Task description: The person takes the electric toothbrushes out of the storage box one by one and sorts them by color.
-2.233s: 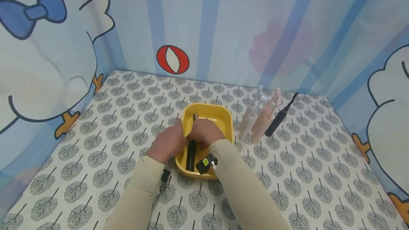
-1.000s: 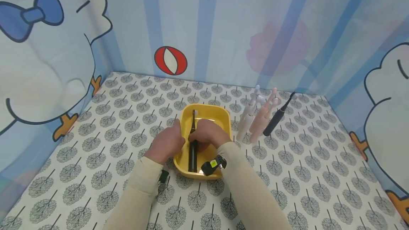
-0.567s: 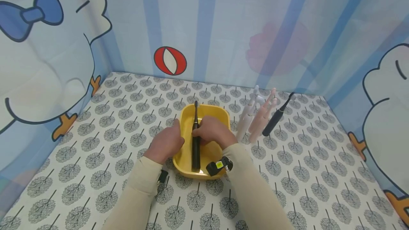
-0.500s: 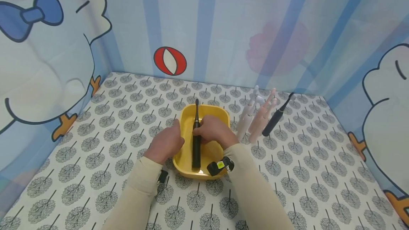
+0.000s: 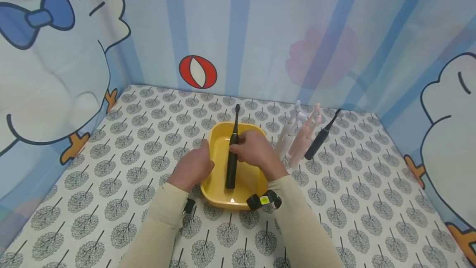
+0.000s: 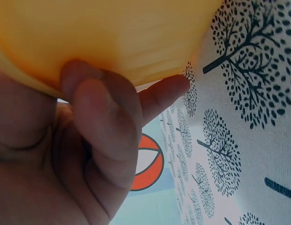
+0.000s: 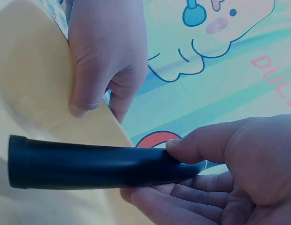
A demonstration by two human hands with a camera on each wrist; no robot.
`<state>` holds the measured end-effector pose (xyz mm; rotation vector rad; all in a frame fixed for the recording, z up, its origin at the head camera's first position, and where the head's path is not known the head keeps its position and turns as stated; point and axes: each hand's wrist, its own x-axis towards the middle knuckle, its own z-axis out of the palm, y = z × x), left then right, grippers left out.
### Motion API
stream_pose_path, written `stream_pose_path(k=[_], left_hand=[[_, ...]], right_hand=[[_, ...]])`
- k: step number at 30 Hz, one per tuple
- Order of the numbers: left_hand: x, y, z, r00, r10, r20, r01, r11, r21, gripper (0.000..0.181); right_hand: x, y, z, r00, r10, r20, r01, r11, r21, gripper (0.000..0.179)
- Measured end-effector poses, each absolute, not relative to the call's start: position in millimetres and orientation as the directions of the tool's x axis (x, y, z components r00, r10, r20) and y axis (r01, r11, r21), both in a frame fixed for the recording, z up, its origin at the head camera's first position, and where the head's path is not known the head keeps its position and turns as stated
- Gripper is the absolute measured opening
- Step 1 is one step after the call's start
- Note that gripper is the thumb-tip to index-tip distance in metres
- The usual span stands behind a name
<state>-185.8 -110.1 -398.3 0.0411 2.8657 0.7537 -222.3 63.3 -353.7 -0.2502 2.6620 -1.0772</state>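
Observation:
A black electric toothbrush (image 5: 232, 162) is pinched by my right hand (image 5: 256, 152) between thumb and fingers, near the top of its handle. It is held over the yellow basin (image 5: 238, 205), brush head pointing away past the far rim. In the right wrist view the handle (image 7: 89, 165) lies across the frame, thumb on top and fingers beneath. My left hand (image 5: 193, 164) grips the basin's left wall, thumb over the rim on the inside. The left wrist view shows the fingers (image 6: 108, 117) against the outside of the yellow wall (image 6: 126, 37).
Right of the basin stand white electric toothbrushes (image 5: 285, 144), pink electric toothbrushes (image 5: 302, 146) and another black electric toothbrush (image 5: 317, 144), close together. A tree-patterned cloth (image 5: 148, 193) covers the table, and a printed curtain (image 5: 212, 24) rises behind it.
My right hand has lifted the black toothbrush from the basin's floor and moved it up and to the right, its brush head now beyond the far rim. My left hand has stayed on the basin.

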Motion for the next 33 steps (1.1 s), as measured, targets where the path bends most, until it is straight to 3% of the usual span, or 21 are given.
stream_pose_path(k=[9, 18, 25, 33], left_hand=[[-185, -110, -399, -0.983, 0.062, -0.173, -0.032, 0.869, 0.493, 0.071], [-187, -110, -399, -0.983, 0.046, -0.176, -0.047, 0.87, 0.492, 0.07], [-186, -109, -399, -0.981, 0.042, -0.191, -0.059, 0.867, 0.494, 0.071], [-186, -109, -398, -0.979, 0.04, -0.198, -0.065, 0.866, 0.496, 0.073]], right_hand=[[-209, 75, -350, -0.979, -0.2, -0.047, -0.1, 0.665, -0.74, 0.026], [-192, 84, -344, -0.986, -0.147, 0.074, -0.154, 0.662, -0.733, 0.024], [-176, 94, -341, -0.978, -0.113, 0.175, -0.206, 0.655, -0.727, 0.037], [-162, 108, -336, -0.959, -0.097, 0.266, -0.267, 0.621, -0.737, 0.032]])
